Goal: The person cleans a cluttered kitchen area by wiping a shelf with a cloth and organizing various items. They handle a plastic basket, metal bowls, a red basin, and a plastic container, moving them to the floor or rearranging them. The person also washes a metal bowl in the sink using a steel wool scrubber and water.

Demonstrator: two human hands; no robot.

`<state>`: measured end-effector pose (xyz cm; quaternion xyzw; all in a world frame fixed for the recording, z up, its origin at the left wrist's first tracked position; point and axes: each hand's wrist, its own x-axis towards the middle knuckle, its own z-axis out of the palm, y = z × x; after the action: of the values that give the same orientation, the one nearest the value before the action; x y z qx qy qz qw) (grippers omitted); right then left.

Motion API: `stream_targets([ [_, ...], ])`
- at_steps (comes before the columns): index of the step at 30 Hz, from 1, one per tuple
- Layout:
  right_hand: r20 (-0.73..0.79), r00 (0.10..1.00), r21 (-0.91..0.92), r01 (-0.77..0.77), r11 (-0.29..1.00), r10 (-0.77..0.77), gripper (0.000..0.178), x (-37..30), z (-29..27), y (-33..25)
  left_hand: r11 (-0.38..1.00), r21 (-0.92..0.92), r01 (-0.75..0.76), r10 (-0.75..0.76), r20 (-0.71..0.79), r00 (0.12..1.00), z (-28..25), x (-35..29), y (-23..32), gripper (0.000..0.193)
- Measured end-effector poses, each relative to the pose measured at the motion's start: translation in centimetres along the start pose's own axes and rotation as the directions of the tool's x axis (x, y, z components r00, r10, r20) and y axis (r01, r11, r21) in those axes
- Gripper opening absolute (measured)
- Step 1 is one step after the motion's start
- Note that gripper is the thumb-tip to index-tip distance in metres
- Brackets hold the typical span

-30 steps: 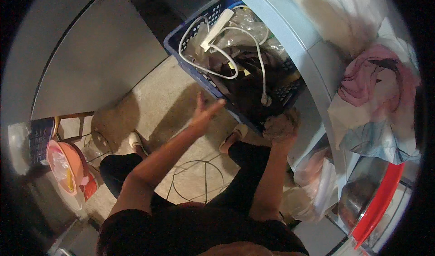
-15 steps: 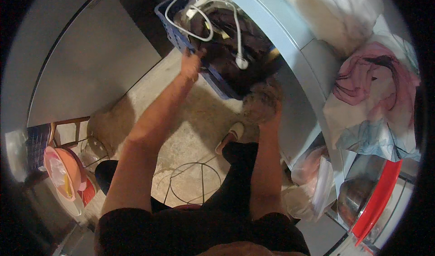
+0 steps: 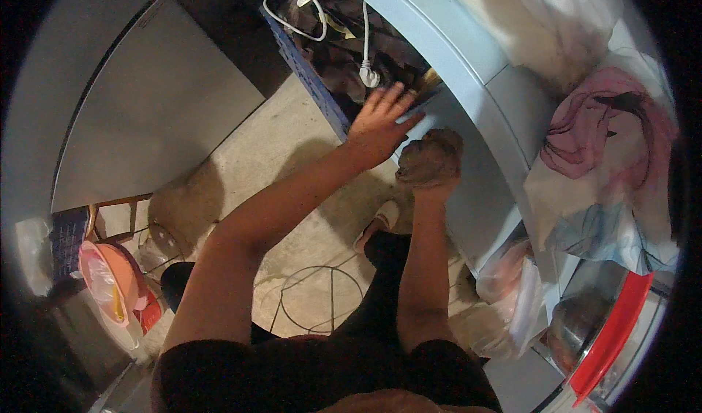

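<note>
A blue plastic basket (image 3: 311, 80) stands at the top under the light-blue edge. Dark bundled items (image 3: 344, 69) fill it, and a white cable (image 3: 322, 25) with a white plug (image 3: 369, 75) lies on top. My left hand (image 3: 380, 124) is over the basket's near end, fingers spread and slightly blurred, holding nothing. Just below and to its right, my right hand (image 3: 437, 182) is closed around a crumpled grey-brown rag (image 3: 429, 157), which hides most of its fingers.
A grey panel (image 3: 153, 98) stands at left, a light-blue cabinet (image 3: 468, 171) at right. A wire stand (image 3: 322, 288) is by my legs. Orange basins (image 3: 113, 274) sit at lower left; plastic bags (image 3: 508, 296), a red-rimmed container (image 3: 614, 340) and pink-and-white cloth (image 3: 599, 135) are at right.
My left hand has let go of the basket's side and moved right toward the rag, its fingers spreading. The basket has shifted up in the view. My right hand still grips the rag.
</note>
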<state>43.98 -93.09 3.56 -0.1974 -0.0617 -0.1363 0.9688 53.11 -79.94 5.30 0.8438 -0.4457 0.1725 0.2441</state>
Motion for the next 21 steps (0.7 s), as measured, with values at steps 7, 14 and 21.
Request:
stream_targets([
  [7,-0.009,0.996,0.201,-0.087,0.976,0.091,0.034,0.0,-2.2,-0.7,0.958,0.280,-0.055,-0.002,0.198,0.980,3.7,1.5,-3.0,0.051],
  [14,0.085,0.996,0.051,-0.006,0.999,0.002,0.035,0.4,0.8,-0.9,0.891,0.453,0.011,-0.139,0.249,0.959,1.1,3.9,-8.3,0.066],
  [21,-0.116,0.992,-0.103,-0.055,0.993,0.043,0.027,0.5,0.6,-0.7,0.819,0.550,0.163,-0.379,0.305,0.873,1.3,6.8,-10.3,0.060],
])
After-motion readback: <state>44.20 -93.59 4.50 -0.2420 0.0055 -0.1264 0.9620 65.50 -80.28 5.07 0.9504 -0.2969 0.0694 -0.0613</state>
